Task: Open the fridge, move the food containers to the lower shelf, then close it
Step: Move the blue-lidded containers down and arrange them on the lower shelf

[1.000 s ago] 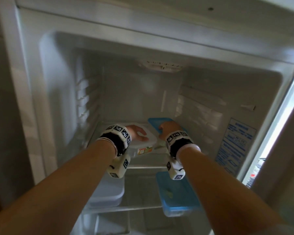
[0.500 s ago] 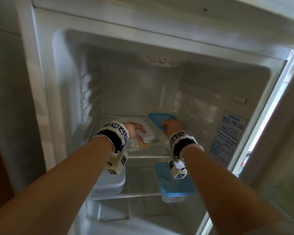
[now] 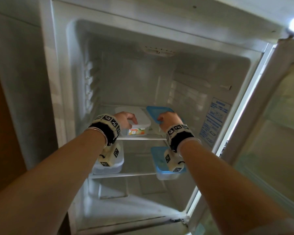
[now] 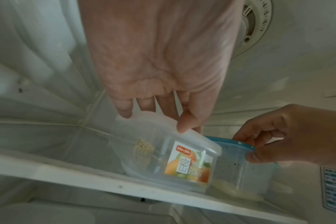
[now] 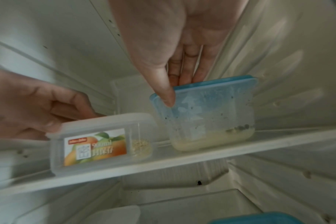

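The fridge stands open. On the upper shelf (image 3: 143,138) sit a clear container with a white lid and an orange label (image 3: 139,124) and, to its right, a blue-lidded container (image 3: 155,111). My left hand (image 3: 127,118) grips the white-lidded container (image 4: 173,163), fingers over the lid and thumb at its front edge. My right hand (image 3: 167,117) pinches the blue-lidded container (image 5: 211,118), thumb on its front wall and fingers on the lid. That container leans, its left side raised. The far sides of both containers are hidden.
The lower shelf (image 3: 134,174) holds a white-lidded container (image 3: 109,168) on the left and a blue-lidded one (image 3: 158,160) on the right, with a gap between them. The fridge door (image 3: 278,133) stands open on the right. A thermostat dial (image 4: 257,22) is on the ceiling.
Both hands stay on the same two upper-shelf containers. The head view has pulled back, so more of the fridge floor and the open door shows.
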Demonstrator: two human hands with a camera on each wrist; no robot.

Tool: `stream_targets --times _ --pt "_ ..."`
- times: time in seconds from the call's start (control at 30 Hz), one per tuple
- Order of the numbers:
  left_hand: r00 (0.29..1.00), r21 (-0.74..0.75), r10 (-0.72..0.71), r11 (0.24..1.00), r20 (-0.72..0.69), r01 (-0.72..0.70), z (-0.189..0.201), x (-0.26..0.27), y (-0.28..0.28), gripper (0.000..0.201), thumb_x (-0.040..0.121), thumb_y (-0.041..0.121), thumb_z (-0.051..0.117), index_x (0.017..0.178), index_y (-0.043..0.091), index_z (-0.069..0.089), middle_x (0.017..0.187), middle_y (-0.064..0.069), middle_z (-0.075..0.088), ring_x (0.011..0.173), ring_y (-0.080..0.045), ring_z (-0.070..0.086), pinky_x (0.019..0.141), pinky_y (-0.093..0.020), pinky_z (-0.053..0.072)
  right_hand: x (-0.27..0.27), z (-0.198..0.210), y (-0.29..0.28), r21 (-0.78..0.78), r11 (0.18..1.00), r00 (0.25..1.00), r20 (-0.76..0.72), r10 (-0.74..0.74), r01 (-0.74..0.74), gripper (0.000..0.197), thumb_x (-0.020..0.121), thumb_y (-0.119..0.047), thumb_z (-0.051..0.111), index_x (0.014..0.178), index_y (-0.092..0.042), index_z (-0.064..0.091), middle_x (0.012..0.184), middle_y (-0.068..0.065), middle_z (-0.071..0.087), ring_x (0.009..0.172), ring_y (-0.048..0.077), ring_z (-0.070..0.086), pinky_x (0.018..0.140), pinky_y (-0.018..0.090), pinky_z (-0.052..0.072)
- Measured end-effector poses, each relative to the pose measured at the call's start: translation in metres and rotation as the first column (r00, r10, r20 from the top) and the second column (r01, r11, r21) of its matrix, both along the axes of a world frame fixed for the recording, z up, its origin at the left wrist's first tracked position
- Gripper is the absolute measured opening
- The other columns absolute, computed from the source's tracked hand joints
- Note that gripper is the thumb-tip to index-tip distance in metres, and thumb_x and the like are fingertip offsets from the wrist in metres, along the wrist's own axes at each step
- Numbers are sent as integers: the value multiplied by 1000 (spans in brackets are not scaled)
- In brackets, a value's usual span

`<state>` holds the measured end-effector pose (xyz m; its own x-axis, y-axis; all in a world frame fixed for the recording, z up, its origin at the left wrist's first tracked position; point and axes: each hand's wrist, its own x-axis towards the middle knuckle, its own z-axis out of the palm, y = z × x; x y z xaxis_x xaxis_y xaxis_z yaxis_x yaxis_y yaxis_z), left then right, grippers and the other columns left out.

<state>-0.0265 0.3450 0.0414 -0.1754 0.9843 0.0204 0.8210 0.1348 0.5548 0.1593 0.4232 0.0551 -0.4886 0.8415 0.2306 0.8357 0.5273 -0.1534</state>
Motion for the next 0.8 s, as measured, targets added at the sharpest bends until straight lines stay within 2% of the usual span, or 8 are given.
stream_targets --times 0.13,0.2,0.33,0.43,0.5,0.6,0.7,0.8 --pt "999 10 35 999 3 -36 1 -2 -5 34 82 -7 54 105 14 66 142 -1 51 133 -19 45 114 -29 33 -3 2 -10 -45 999 997 -71 23 -27 39 88 -17 59 127 -17 57 130 3 60 119 22 57 99 30 46" --pt "999 -5 48 999 11 -48 3 -5 -6 31 82 -10 53 104 10 65 141 -4 52 134 -20 45 114 -28 33 -8 7 -17 -51 998 992 -118 41 -47 42 90 -23 56 131 -17 54 133 4 58 121 22 55 100 32 45" --pt "991 -5 134 991 0 -134 6 -8 -7 24 83 -9 54 86 13 65 135 -5 58 129 -20 50 109 -26 34 -26 11 -26 -76 994 992 -105 76 -84 36 96 -20 43 129 -14 57 131 10 60 119 27 56 97 33 46" --pt "973 39 232 972 6 -233 7 -8 -7 25 85 -1 56 68 16 61 125 -10 65 119 -25 58 101 -27 42 -41 4 -28 -152 984 992 -99 76 -91 39 98 -22 40 135 -17 51 138 9 54 124 27 53 99 33 45" --pt "954 32 298 954 -21 -297 8 -8 -10 13 88 6 55 90 11 67 123 -12 64 114 -28 59 96 -31 46 -49 0 -29 -182 981 994 -95 53 -70 42 99 -24 39 140 -17 44 140 11 51 126 28 51 100 34 45" --pt "941 -28 338 941 -8 -338 5 -10 -12 27 93 13 50 119 9 55 127 -16 59 115 -33 56 95 -34 45 -58 -2 -30 -249 968 997 -78 3 -23 43 101 -24 33 141 -8 40 144 14 45 131 30 44 103 35 42" --pt "933 -42 358 933 38 -356 1 -9 -12 33 95 17 47 127 9 48 129 -17 56 117 -33 55 97 -37 44 -63 -6 -29 -261 965 998 -57 -23 7 42 99 -25 38 135 -3 45 137 18 49 126 33 48 100 37 43" --pt "914 -22 397 918 84 -396 0 -7 -11 34 94 16 48 127 7 48 129 -17 57 118 -33 55 96 -35 44 -67 -11 -29 -268 963 999 -36 -21 11 44 100 -21 38 141 -4 35 141 16 43 129 33 45 104 39 43"
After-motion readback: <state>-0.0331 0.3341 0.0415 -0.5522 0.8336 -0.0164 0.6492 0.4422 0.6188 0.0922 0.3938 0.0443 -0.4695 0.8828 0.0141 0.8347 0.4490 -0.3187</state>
